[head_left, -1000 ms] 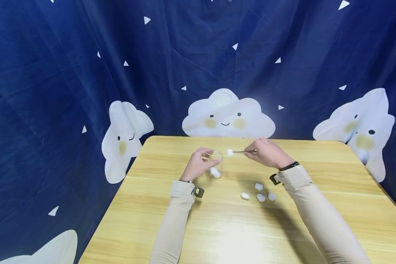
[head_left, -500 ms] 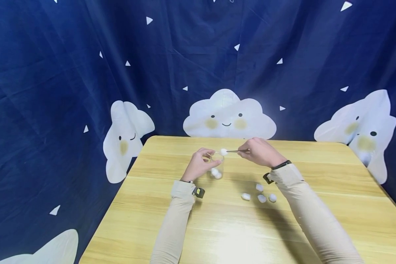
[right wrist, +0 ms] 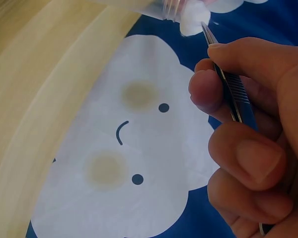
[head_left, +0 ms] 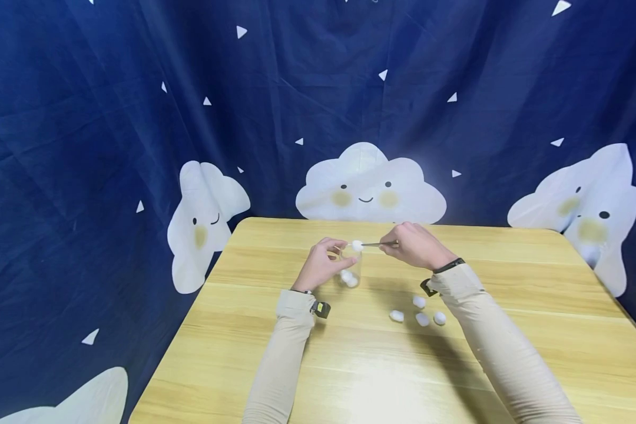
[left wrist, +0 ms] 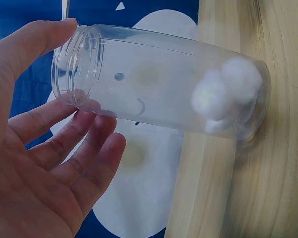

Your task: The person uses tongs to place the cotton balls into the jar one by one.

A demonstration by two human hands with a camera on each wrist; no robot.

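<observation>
My left hand (head_left: pixel 320 263) grips a clear plastic jar (left wrist: pixel 154 79) near its threaded mouth, thumb on one side and fingers on the other. The jar stands upright on the table with a few white cotton balls (left wrist: pixel 228 91) at its bottom. Between thumb and fingers my right hand (head_left: pixel 416 246) pinches metal tweezers (right wrist: pixel 231 87). One cotton ball (right wrist: pixel 194 18) is caught in the tweezer tips, right at the jar's rim.
Several loose cotton balls (head_left: pixel 421 319) lie on the wooden table (head_left: pixel 233 353) in front of the right forearm. Behind the table's far edge hangs a dark blue curtain (head_left: pixel 275 106) printed with white clouds.
My right hand has moved left, bringing the cotton ball in the tweezers from beside the jar to its mouth. The left hand keeps its hold on the jar.
</observation>
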